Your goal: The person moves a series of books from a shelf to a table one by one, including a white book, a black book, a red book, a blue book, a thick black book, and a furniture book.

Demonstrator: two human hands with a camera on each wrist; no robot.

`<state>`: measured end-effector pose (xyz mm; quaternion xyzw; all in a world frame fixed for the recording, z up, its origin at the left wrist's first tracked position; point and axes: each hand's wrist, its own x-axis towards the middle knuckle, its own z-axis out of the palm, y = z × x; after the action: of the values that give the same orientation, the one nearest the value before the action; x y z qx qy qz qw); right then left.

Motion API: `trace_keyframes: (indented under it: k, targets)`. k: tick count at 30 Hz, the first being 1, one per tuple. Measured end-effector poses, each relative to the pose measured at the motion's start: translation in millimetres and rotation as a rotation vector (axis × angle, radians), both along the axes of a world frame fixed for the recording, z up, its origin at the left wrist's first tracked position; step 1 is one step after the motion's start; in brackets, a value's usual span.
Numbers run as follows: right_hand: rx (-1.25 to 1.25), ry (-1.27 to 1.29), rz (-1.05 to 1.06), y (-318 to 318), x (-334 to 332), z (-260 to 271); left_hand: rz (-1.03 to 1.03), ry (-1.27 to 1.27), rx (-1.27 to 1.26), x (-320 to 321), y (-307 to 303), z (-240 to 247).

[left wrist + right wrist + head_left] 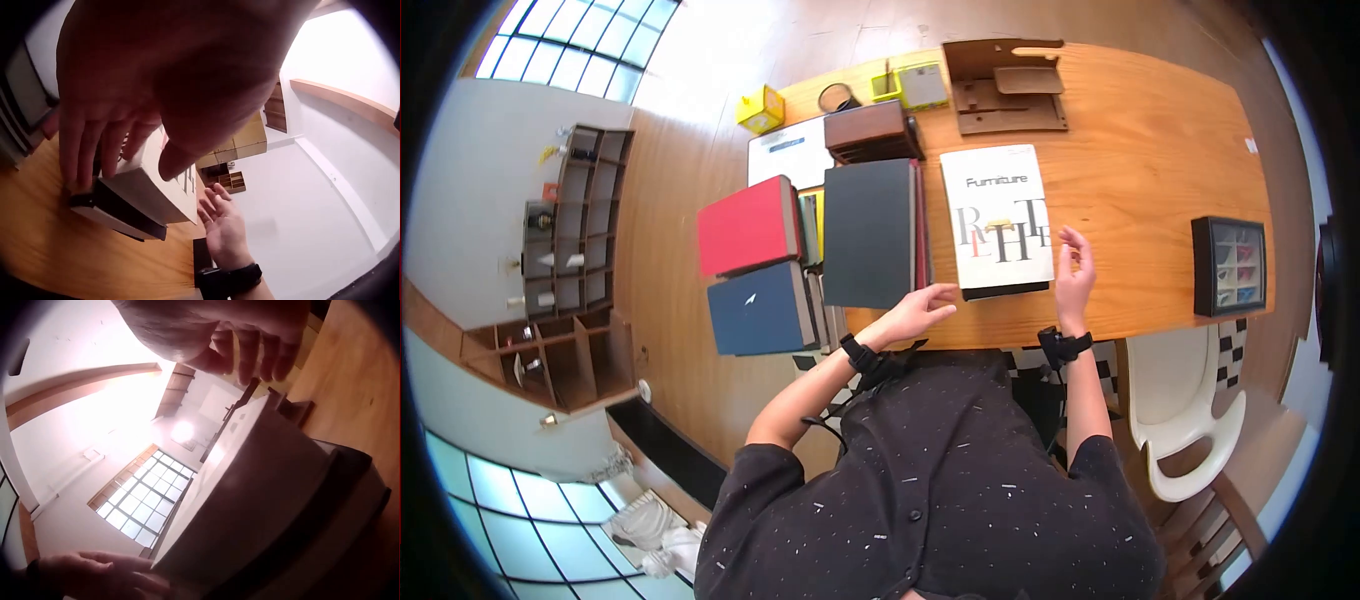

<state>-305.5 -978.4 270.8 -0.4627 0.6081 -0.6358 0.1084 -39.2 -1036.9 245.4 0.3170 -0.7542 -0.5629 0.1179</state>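
A thick white book [1000,215] with "Furniture" on its cover lies on top of a dark-covered book [1005,292]. My left hand [912,312] is by the pile's near left corner, fingers loosely extended. In the left wrist view its fingertips [112,164] reach down beside the white book's corner. At the right edge of the pile is my right hand [1076,272], its fingers relaxed and slightly bent. The right wrist view shows these fingers [270,356] hanging above the white book's edge, with nothing held.
Left of the pile lie a large dark green book [868,235], a red book [748,225] and a blue book [760,308]. Behind are a wooden box [868,130] and a brown desk organizer [1005,95]. A framed display case [1232,266] stands at the right.
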Motion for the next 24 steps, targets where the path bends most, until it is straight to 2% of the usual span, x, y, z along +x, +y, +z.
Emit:
trace_keyframes:
  k: [2,3,4,8,10,12,13,16,17,18,19,20,21,22,23,24]
  targets:
    - [-0.096,-0.022,-0.004,-1,13,8,0.027,0.045,0.025,22,15,-7]
    - [-0.190,-0.136,0.082,-8,21,5,-0.013,0.023,0.049,38,21,-15]
    - [-0.177,-0.120,0.120,-11,31,8,-0.051,0.002,0.075,55,28,-23]
    - [-0.143,0.018,0.315,-12,91,22,0.019,-0.057,0.020,140,59,-53]
    - [-0.104,0.304,0.492,-12,129,22,0.095,-0.022,-0.003,188,72,-88]
    - [-0.096,0.427,0.656,-10,181,26,0.293,-0.001,0.119,236,87,-130]
    - [-0.099,0.498,0.742,-10,208,22,0.323,0.023,0.113,263,94,-154]
    - [-0.122,0.669,0.973,-4,298,5,0.773,-0.088,0.038,344,132,-239]
    - [-0.109,0.718,1.057,-2,329,-6,0.947,-0.031,0.031,374,149,-304]
    - [-0.140,0.763,1.115,2,362,-10,1.136,-0.094,0.022,397,167,-367]
    - [-0.120,0.761,1.178,8,394,-15,1.339,-0.190,0.088,412,196,-388]
    - [-0.097,0.768,1.251,14,425,-20,1.537,-0.208,0.187,424,222,-430]
    - [-0.055,0.788,1.319,16,452,-27,1.867,-0.236,0.328,416,254,-465]
    - [-0.014,0.807,1.390,19,480,-34,1.765,-0.362,0.767,422,283,-471]
    - [0.088,0.840,1.461,24,506,-42,1.877,0.014,1.074,412,311,-506]
    - [0.078,0.943,1.505,30,537,-46,1.939,0.423,1.354,398,336,-538]
